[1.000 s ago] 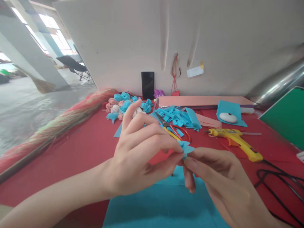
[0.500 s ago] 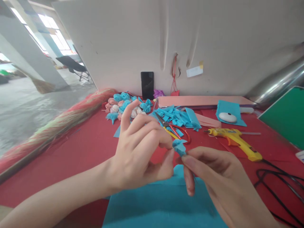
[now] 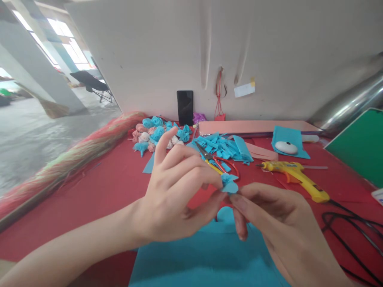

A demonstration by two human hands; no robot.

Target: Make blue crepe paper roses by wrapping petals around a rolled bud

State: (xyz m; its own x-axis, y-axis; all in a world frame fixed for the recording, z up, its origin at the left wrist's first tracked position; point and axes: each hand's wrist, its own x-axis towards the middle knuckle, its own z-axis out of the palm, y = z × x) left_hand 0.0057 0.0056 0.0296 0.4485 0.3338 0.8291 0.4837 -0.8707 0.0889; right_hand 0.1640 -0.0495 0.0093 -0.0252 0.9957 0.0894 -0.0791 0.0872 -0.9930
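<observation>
Between my two hands is a small blue crepe-paper flower [image 3: 229,185] with loose petals. My right hand [image 3: 278,219] pinches its base between thumb and forefinger. The thumb and forefinger of my left hand [image 3: 176,195] close on the flower's left side, with the little finger raised. Below both hands lies a large blue paper sheet [image 3: 203,259], with a rounded blue piece [image 3: 226,214] near its top edge. Just beyond the flower, scissors [image 3: 220,161] with red and yellow handles are partly hidden by my left hand.
A yellow glue gun [image 3: 296,175] lies right, its black cable [image 3: 344,219] trailing off. Behind are blue paper strips [image 3: 221,145], finished paper flowers [image 3: 157,133], an upright phone [image 3: 185,107] and a white mouse [image 3: 286,147] on blue paper. A green board [image 3: 359,143] stands at the right edge.
My left fingertips have moved slightly right, onto the flower, and its petals sit at a different angle. My right hand keeps its pinch at the base, nearly still.
</observation>
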